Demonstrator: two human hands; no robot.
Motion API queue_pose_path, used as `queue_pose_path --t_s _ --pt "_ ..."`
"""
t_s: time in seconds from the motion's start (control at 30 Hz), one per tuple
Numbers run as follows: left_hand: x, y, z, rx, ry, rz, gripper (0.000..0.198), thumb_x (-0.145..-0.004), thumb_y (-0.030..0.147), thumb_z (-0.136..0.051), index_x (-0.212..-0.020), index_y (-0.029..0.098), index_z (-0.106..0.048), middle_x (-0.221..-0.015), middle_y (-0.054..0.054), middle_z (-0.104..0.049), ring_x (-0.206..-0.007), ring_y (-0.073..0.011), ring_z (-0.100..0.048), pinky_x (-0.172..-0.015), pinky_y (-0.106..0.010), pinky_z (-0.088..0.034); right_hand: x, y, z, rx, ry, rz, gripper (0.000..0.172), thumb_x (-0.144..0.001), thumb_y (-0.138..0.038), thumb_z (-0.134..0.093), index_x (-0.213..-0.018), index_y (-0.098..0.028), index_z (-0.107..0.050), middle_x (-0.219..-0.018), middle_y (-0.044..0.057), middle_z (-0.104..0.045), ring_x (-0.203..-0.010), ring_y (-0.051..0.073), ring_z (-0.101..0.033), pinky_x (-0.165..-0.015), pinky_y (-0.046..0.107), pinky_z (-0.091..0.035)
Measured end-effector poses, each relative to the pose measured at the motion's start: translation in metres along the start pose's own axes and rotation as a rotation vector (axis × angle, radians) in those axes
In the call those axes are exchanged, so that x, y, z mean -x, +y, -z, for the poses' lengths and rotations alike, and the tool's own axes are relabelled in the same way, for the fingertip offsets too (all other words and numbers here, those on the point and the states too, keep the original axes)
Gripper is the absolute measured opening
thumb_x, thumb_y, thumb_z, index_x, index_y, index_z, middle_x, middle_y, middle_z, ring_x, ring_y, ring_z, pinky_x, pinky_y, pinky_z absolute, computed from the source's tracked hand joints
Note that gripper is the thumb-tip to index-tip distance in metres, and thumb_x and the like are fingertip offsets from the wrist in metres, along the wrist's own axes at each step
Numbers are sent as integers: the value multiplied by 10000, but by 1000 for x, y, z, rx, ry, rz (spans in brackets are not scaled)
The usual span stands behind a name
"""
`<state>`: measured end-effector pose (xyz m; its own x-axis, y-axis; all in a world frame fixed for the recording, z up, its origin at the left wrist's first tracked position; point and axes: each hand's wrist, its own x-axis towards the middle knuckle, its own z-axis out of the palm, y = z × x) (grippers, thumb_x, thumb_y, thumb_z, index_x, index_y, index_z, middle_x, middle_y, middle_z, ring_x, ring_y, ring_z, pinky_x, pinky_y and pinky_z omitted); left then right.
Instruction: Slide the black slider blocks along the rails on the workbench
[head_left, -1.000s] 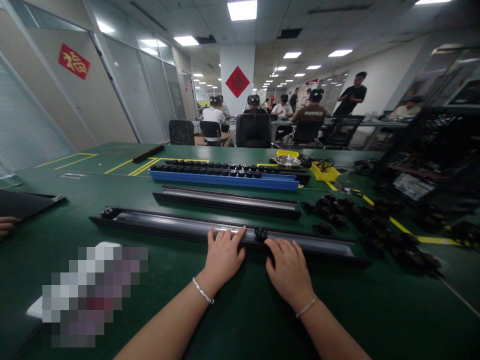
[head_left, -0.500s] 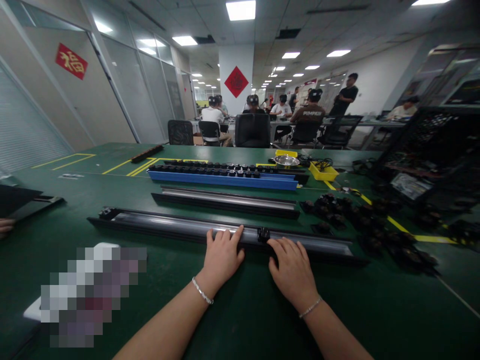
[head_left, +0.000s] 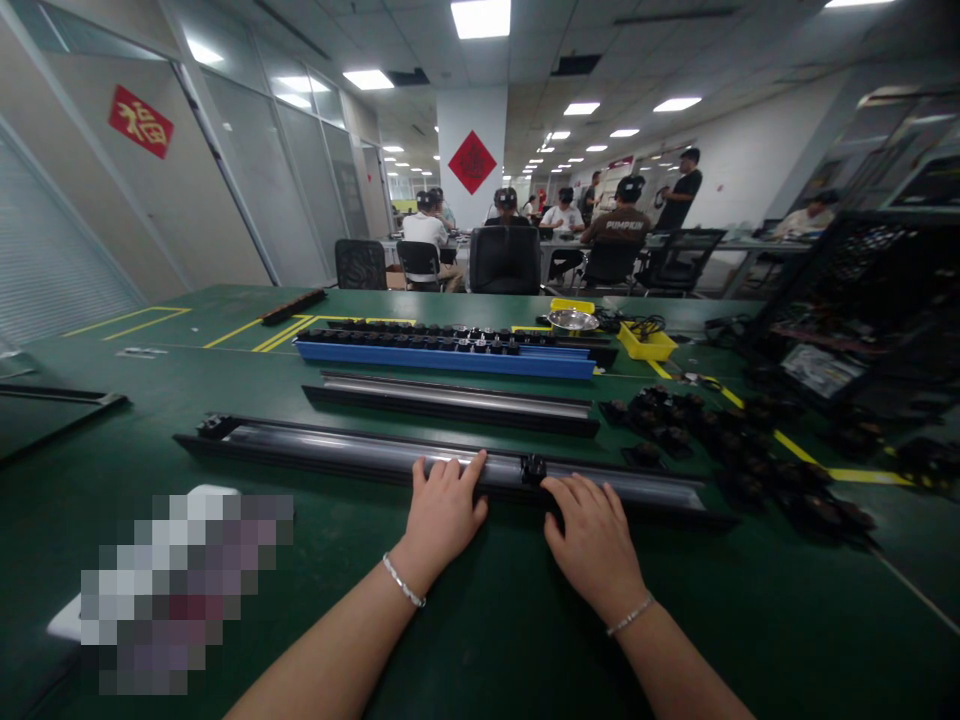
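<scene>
In the head view a long black channel rail (head_left: 337, 452) lies across the table in front of me. My left hand (head_left: 444, 508) rests on its near edge, fingers stretched out flat and spread, holding nothing. Inside the channel, right of that hand, sits a small black block (head_left: 533, 467). My right hand (head_left: 592, 530) lies over the near wall beside the block, its fingers extended and apart, the index fingertip at the block's lower right. Another dark block (head_left: 215, 427) sits at the rail's left end.
Behind lie a second black rail (head_left: 450, 400) and a blue rail (head_left: 450, 358) carrying several black blocks. Loose black parts (head_left: 667, 420) are heaped at right, near a yellow bin (head_left: 646, 345) and metal bowl (head_left: 573, 320). A blurred white-edged object (head_left: 180, 590) lies at left.
The black block has shifted slightly right along the rail, and my right hand has moved right with it. My left hand stays put. At the left edge, another person's hand and dark panel have left view.
</scene>
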<state>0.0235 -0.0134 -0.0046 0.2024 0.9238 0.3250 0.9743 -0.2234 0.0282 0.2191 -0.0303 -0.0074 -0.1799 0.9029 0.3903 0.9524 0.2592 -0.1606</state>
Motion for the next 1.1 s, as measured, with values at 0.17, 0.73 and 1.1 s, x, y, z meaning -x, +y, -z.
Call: queue_pose_path --t_s 0.17,0.73,1.1 --pt "0 -1 1 7 0 -5 556 -812 371 -518 -1344 274 -390 -986 -62 -601 -971 -249 -504 -990 -508 -230 0 2 2 6 -26 -23 336 -806 -206 -463 -1122 -263 -561 -1128 31 -622 -1169 234 -467 -1035 479 -238" --pt "-1 -1 1 11 -12 1 549 -819 379 -505 -1347 286 -387 -992 -63 -604 -975 -249 -510 -990 -509 -231 2 16 13 45 -73 -115 309 -817 -234 -436 -1089 -259 -578 -1120 40 -627 -1157 243 -478 -1029 516 -220" --pt "-1 1 4 9 -32 16 549 -819 369 -511 -1347 286 -386 -991 -59 -605 -979 -244 -515 -1010 -514 -214 1 18 15 59 -2 -98 259 -820 -231 -441 -1013 -245 -613 -1040 42 -656 -1043 219 -539 -998 476 -254"
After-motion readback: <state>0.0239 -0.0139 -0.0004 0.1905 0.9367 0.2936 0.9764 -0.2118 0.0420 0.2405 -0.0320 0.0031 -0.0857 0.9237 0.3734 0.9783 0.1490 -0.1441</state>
